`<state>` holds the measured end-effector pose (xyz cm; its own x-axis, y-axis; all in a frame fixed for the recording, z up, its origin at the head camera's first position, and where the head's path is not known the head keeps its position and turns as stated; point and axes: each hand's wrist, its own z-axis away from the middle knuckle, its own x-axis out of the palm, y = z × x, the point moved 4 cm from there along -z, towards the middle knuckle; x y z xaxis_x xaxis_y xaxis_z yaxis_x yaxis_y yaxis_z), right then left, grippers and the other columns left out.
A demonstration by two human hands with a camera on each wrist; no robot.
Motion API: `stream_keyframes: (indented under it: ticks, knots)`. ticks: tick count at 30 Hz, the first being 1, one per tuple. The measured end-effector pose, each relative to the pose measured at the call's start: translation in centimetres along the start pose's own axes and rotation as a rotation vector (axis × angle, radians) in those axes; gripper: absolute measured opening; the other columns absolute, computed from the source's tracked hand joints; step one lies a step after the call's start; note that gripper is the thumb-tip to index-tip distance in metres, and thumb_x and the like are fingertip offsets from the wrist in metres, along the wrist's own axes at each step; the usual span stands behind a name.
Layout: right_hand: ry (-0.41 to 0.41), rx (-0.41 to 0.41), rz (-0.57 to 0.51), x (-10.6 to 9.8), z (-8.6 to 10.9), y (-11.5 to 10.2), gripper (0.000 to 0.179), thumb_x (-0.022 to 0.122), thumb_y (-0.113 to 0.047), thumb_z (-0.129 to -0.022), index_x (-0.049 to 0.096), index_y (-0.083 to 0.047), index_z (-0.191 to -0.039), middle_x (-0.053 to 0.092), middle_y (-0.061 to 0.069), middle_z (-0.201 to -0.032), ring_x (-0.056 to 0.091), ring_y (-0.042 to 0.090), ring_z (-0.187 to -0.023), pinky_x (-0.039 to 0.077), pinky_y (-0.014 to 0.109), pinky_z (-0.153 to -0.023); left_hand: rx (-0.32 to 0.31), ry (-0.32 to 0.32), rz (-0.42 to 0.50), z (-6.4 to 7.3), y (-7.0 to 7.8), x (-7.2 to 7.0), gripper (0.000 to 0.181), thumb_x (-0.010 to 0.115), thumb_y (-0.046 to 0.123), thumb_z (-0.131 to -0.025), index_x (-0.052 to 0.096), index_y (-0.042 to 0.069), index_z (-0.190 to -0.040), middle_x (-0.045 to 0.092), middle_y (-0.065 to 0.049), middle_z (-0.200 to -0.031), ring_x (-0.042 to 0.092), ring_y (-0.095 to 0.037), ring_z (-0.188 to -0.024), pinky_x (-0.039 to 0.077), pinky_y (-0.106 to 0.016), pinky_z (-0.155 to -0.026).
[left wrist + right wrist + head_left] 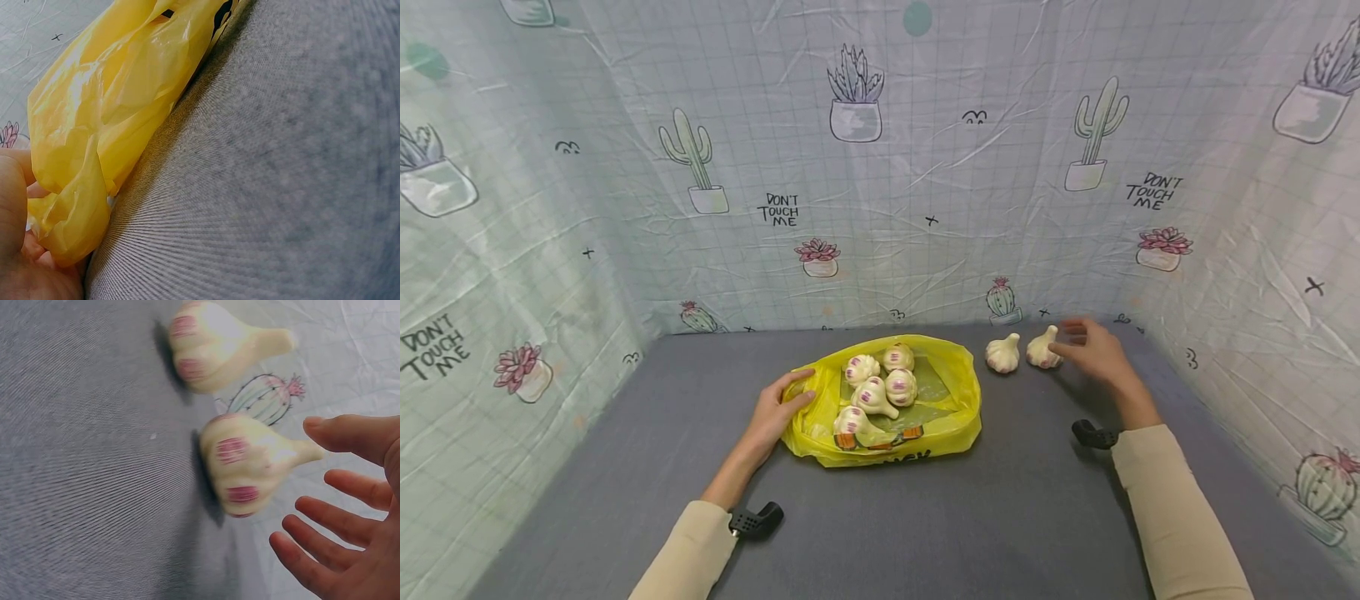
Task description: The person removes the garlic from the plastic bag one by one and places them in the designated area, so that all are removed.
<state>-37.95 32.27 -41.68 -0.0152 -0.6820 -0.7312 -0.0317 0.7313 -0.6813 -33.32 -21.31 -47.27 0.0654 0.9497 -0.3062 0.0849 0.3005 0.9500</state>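
A yellow plastic bag lies spread on the table, its mouth facing up, with several garlic bulbs inside it. At the bag's left end my left hand grips the rim; the left wrist view shows crumpled yellow plastic between thumb and fingers. To the right of the bag, two more garlic bulbs with pink marks sit on the table, a left one and a right one. My right hand is beside the right bulb, fingers spread and nothing held, thumb nearest its stem.
The grey cloth-covered table reaches back to a hanging curtain printed with cacti, which also runs along both sides. Each wrist carries a black strap-like device, one on the left and one on the right.
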Motion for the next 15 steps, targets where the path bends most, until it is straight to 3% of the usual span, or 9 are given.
stream_keyframes:
  ticks: [15]
  knots:
    - [0.055,-0.075,0.009,-1.6,1.3,-4.0,0.078,0.061,-0.045,-0.103,0.033,0.003,-0.157,0.040,0.034,-0.156,0.040,0.055,-0.143,0.042,0.070,-0.107,-0.020,-0.006,0.008,-0.4,-0.6,0.0,0.048,0.065,0.022,-0.103,0.055,0.011,-0.149,0.044,-0.014,-0.162,0.031,-0.032,-0.156,0.026,-0.055,-0.126]
